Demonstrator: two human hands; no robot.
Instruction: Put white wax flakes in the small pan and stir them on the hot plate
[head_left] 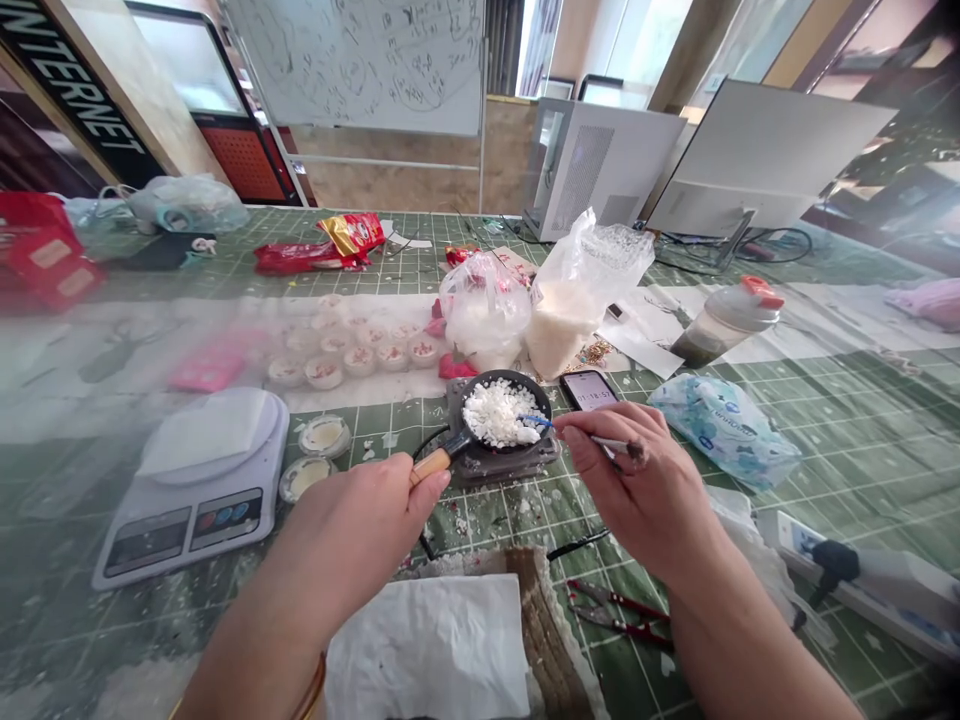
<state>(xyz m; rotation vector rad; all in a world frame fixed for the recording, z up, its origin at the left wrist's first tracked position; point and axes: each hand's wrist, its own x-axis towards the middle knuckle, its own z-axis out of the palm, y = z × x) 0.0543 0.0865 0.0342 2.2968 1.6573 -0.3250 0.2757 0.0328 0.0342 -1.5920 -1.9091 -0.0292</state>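
A small black frying pan (549, 390) rests on a dark hot plate (487, 465), filled with white flakes or chips (499, 410). My left hand (367, 525) is closed around the pan's wooden handle (430, 466). My right hand (637, 475) grips a thin stick (600, 440) whose blue end reaches into the white flakes. Just behind my right hand lies a phone (589, 388) with a running timer on its screen. Two small round cups of pale wax-like filling (324, 437) stand left of the pan.
A white kitchen scale (191, 480) stands at left. Several small cups with pink bits (360, 357) sit behind it. Beyond the pan are bags of white material (559, 325). A shaker bottle (727, 320), wipes pack (724, 425), power strip (862, 570) and red-handled snips (622, 610) lie right.
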